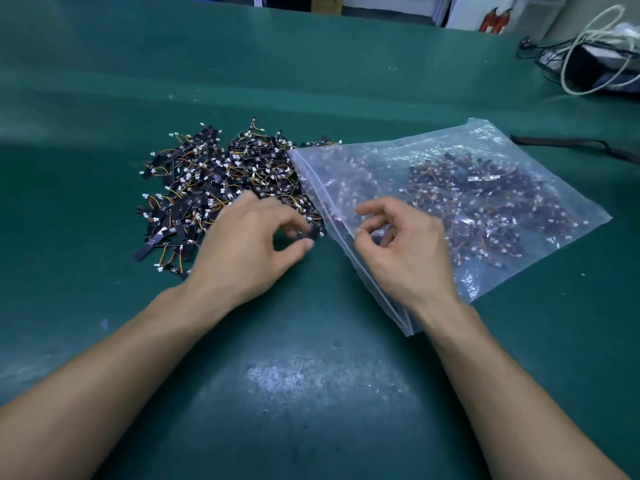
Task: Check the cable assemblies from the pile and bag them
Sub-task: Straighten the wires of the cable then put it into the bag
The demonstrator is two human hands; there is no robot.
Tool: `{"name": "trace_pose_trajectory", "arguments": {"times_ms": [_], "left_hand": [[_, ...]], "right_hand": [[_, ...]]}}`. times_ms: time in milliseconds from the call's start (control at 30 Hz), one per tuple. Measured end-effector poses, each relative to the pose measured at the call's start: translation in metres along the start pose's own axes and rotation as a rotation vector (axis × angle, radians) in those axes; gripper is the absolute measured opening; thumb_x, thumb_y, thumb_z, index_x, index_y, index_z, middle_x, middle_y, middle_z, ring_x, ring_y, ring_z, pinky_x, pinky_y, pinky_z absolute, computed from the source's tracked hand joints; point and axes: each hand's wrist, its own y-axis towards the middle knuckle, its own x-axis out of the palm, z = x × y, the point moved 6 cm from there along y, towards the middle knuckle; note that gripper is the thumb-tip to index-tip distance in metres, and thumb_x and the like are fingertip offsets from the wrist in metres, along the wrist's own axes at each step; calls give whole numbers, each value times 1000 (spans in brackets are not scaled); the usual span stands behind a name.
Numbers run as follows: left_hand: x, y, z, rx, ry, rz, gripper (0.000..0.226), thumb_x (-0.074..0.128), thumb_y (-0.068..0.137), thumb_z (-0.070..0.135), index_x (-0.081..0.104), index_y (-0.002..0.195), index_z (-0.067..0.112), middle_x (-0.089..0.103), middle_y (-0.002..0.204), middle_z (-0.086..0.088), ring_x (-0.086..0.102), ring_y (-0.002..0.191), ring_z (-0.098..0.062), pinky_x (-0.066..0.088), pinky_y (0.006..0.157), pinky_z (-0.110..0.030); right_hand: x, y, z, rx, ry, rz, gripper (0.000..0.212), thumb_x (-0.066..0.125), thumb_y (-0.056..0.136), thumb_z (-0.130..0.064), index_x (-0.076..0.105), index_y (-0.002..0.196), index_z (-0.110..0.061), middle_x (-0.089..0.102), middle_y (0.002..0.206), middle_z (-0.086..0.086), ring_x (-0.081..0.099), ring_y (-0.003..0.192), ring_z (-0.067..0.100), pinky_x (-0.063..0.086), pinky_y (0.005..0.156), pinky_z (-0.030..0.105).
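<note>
A green table point(311, 358) fills the frame, with a clear, partly filled bag point(540, 233) right of center and the loose cable pile point(221, 181) at center left touching it. The left hand point(249, 247) pinches one cable assembly point(313, 233) at the pile's lower right; the right hand point(408, 254) curls over the bag's mouth, grip unclear

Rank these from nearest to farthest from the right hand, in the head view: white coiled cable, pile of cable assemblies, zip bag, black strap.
1. zip bag, under the right hand, touching it.
2. pile of cable assemblies, to its left.
3. black strap, beyond the bag, right.
4. white coiled cable, far right corner.
</note>
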Motion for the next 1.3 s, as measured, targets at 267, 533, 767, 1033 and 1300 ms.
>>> {"name": "trace_pose_trajectory", "arguments": {"times_ms": [267, 533, 767, 1033, 1300], "left_hand": [[-8, -14, -16, -56, 119, -21, 26, 74, 88, 42, 72, 110, 27, 67, 101, 11, 50, 99, -20, 42, 86, -40], [5, -8, -2, 57, 214, -97, 39, 61, 93, 52, 68, 129, 38, 59, 111, 10, 45, 106, -19, 34, 88, -36], [1, -8, 0, 91, 223, -39, 28, 65, 92, 48, 76, 113, 33, 60, 100, 9, 47, 100, -21, 22, 79, -30], [3, -10, 1, 130, 226, -110, 36, 63, 90, 55, 74, 117, 34, 57, 105, 8, 45, 104, -19, 25, 81, -31], [-5, -12, -12, 34, 181, -39, 23, 70, 85, 52, 71, 90, 30, 55, 85, 16, 39, 92, -13, 29, 79, -33]], "right_hand": [[16, -1, 9, 36, -79, -161, 19, 76, 82, -30, 73, 101, -31, 69, 75, -25, 58, 61, -5, 57, 75, 32], [16, -1, 10, 30, -58, -140, 17, 76, 85, -36, 73, 101, -32, 68, 75, -26, 57, 62, -7, 49, 67, 27], [17, -2, 11, 37, -67, -157, 17, 74, 86, -39, 72, 101, -32, 67, 81, -30, 57, 61, -3, 54, 68, 31], [18, -3, 10, 26, -72, -158, 17, 75, 86, -39, 73, 101, -32, 67, 82, -32, 58, 62, -3, 54, 70, 31], [18, -2, 9, 13, -69, -155, 16, 75, 86, -38, 73, 100, -30, 66, 83, -35, 58, 61, -5, 51, 67, 27]]}}
